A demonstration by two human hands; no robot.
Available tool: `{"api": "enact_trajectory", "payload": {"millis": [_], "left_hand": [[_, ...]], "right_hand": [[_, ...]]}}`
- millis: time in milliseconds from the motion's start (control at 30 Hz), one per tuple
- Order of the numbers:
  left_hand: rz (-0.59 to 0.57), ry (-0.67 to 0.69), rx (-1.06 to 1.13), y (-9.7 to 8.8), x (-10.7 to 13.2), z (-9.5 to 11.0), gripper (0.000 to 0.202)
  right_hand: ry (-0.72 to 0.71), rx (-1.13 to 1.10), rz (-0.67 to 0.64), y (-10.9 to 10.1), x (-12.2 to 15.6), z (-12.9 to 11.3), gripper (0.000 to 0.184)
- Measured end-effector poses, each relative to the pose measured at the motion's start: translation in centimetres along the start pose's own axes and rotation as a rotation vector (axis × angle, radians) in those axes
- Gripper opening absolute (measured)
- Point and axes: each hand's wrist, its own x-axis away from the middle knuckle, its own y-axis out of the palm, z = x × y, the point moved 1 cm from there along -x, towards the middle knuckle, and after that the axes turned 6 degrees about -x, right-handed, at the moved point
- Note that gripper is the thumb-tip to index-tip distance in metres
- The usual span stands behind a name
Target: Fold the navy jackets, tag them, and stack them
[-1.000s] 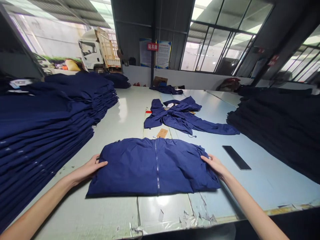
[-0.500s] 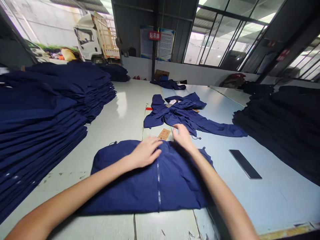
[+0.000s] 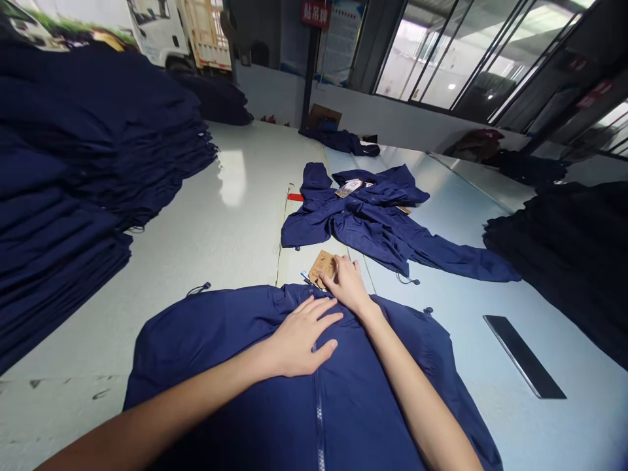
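Observation:
A folded navy jacket (image 3: pixel 245 405) lies in front of me, its zip running down the middle. My left hand (image 3: pixel 307 337) rests on it beside the zip, palm down with fingers spread. At the jacket's far edge, my right hand (image 3: pixel 347 284) has its thumb and fingers closed on a brown cardboard hang tag (image 3: pixel 321 265). The fingers partly cover the tag. A small light-blue piece shows just left of the tag. Cord ends with toggles stick out at both far corners of the jacket.
Beyond the tag lies another navy jacket (image 3: pixel 363 216), spread loosely with its own tags. Tall stacks of navy garments (image 3: pixel 93 144) stand at the left and dark garments (image 3: pixel 569 255) at the right. A black flat phone-like slab (image 3: pixel 524 356) lies on the pale table (image 3: pixel 210 255).
My right hand has come down onto the hang tag and taken hold of it. My left hand has settled flat on the jacket, a little nearer me. The view has tilted down and closer.

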Motion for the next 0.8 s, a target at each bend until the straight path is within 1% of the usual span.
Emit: {"api": "enact_trajectory", "payload": {"millis": [67, 133, 200, 233, 333, 400, 500, 567, 633, 700, 767, 800], "left_hand": [[0.060, -0.042, -0.028, 0.1, 0.1, 0.2, 0.058], [0.144, -0.086, -0.059, 0.4, 0.3, 0.4, 0.062], [0.199, -0.120, -0.070, 0.8, 0.5, 0.4, 0.065], [0.206, -0.136, -0.065, 1.1, 0.6, 0.3, 0.066], [0.193, -0.162, -0.043, 1.6, 0.7, -0.1, 0.066], [0.194, -0.162, -0.049, 1.8, 0.7, -0.2, 0.065], [0.207, -0.162, -0.069, 1.7, 0.7, -0.3, 0.064], [0.199, -0.176, -0.084, 1.4, 0.6, -0.2, 0.064], [0.170, -0.185, -0.102, 1.2, 0.6, 0.0, 0.063], [0.135, -0.185, -0.117, 0.9, 0.5, 0.2, 0.062], [0.117, -0.183, -0.123, 0.8, 0.5, 0.3, 0.062], [0.116, -0.183, -0.122, 0.8, 0.5, 0.3, 0.061]], "right_hand": [[-0.049, -0.056, -0.023, 0.0, -0.1, -0.2, 0.064], [-0.053, -0.073, -0.021, 0.1, -0.2, 0.0, 0.060], [0.003, -0.044, 0.021, 0.1, -0.1, 0.4, 0.058], [0.051, -0.020, 0.050, 0.1, -0.1, 0.6, 0.058], [0.197, 0.040, 0.097, 0.1, 0.0, 1.0, 0.063], [0.220, 0.050, 0.085, 0.2, 0.0, 1.1, 0.064], [0.172, 0.000, 0.062, 0.3, -0.2, 1.1, 0.060], [0.122, -0.072, 0.035, 0.4, -0.4, 1.0, 0.062], [0.081, -0.129, 0.020, 0.4, -0.4, 1.0, 0.063], [0.081, -0.152, 0.033, 0.2, -0.3, 0.9, 0.062], [0.099, -0.142, 0.023, -0.1, -0.2, 0.7, 0.070], [0.099, -0.128, -0.003, -0.2, -0.2, 0.5, 0.075]]}}
